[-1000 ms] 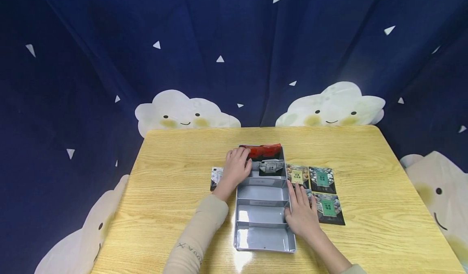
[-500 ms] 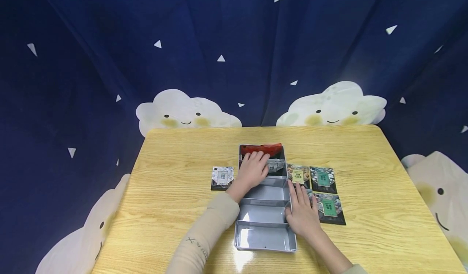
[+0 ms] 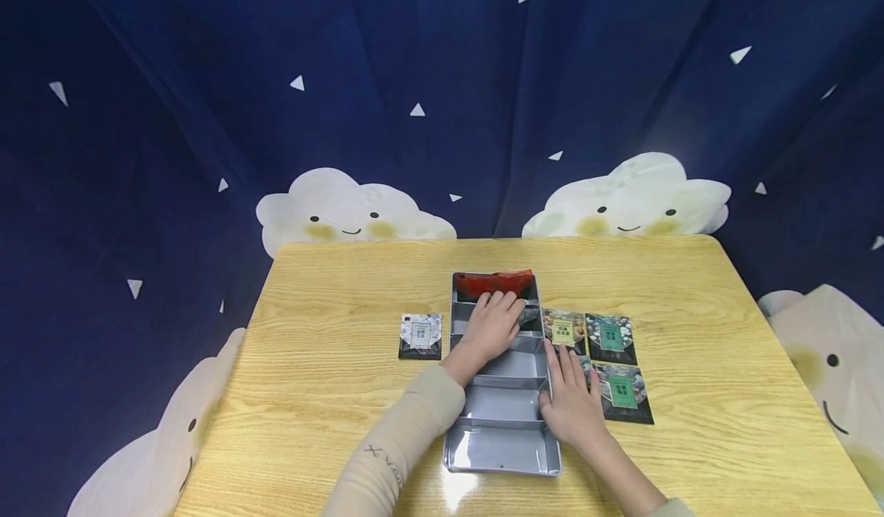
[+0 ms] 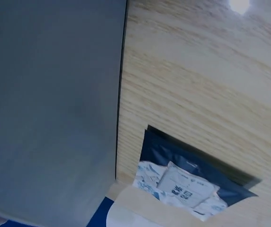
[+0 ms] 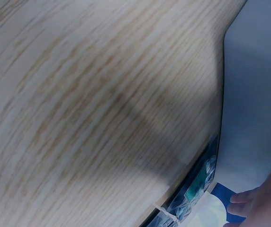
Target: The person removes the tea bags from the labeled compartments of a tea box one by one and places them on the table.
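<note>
A grey box with several compartments (image 3: 502, 450) stands on the table. My left hand (image 3: 492, 325) reaches into its second compartment from the back, fingers over a grey-and-black packet (image 3: 530, 315). The hand hides most of that packet, so I cannot tell whether the fingers pinch it. Red-topped packets (image 3: 497, 282) stand in the back compartment. My right hand (image 3: 575, 406) rests along the box's right wall, fingers straight, thumb at the rim. Beside and partly beneath it lie a yellow-label packet (image 3: 565, 331) and a green-label packet (image 3: 623, 392).
Left of the box a white-label packet (image 3: 420, 337) lies flat; the left wrist view shows it beside the box wall (image 4: 50, 104). Another green-label packet (image 3: 611, 338) lies at the right on the wooden table (image 3: 331, 294). A dark blue curtain (image 3: 442, 57) hangs behind.
My left hand has moved right from the left side of the second compartment to over the grey-and-black packet, uncovering the white-label packet on the table. My right hand has stayed put.
</note>
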A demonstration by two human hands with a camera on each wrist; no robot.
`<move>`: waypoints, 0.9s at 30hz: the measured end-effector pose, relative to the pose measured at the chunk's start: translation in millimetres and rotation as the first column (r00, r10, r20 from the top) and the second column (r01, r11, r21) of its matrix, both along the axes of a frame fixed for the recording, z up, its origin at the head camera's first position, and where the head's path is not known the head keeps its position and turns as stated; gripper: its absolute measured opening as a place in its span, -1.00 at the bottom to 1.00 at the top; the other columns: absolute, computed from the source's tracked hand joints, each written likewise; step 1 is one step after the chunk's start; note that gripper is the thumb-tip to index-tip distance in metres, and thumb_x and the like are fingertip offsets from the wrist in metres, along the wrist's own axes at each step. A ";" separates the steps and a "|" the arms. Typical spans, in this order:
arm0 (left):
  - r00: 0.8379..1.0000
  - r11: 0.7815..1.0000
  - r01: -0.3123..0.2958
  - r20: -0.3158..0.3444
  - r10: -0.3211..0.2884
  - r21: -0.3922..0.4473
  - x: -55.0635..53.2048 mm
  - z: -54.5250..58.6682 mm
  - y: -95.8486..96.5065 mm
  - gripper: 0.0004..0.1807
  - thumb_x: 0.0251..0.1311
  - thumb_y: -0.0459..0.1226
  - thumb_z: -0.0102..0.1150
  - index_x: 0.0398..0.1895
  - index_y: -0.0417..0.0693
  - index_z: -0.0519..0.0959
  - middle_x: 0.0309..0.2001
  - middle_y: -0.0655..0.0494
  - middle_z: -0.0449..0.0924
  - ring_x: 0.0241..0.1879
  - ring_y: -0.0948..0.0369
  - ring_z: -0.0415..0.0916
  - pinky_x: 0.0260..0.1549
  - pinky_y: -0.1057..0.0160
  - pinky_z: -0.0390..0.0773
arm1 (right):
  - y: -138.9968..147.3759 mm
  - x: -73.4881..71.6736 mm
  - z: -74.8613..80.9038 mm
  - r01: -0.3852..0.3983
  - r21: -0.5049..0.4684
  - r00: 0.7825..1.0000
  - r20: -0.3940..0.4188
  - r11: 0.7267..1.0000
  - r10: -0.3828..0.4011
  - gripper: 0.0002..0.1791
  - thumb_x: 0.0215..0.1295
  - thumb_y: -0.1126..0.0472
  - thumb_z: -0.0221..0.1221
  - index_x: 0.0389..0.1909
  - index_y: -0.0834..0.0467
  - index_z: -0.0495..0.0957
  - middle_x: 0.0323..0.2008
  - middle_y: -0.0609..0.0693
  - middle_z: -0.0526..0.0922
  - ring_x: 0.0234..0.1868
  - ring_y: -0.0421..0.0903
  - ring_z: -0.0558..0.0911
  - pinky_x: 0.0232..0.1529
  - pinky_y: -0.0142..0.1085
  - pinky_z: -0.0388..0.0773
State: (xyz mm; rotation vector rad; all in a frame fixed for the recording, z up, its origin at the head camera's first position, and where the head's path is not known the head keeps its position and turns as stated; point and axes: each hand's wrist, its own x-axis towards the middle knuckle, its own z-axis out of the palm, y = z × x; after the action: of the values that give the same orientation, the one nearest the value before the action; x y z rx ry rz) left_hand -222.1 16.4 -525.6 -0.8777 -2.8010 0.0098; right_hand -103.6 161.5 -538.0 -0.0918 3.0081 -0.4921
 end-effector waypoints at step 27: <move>1.000 1.000 -0.009 0.008 0.009 0.005 6.5 0.7 4.1 -0.74 0.27 -0.13 -0.04 0.00 0.18 0.47 -0.05 0.28 0.48 -0.09 0.27 0.37 0.01 0.19 0.31 | -0.1 0.6 2.6 -0.006 -0.008 1.000 0.022 1.000 0.006 -0.17 0.19 0.17 -0.06 0.43 0.10 -0.24 0.37 0.30 -0.05 0.37 0.25 -0.09 0.23 0.25 -0.22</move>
State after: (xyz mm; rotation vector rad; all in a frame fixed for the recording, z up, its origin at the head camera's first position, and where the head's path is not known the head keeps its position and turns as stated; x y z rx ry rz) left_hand -215.6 20.5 -524.8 -0.8665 -2.8110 0.0008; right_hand -103.0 161.4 -535.4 -0.0955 2.9836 -0.5016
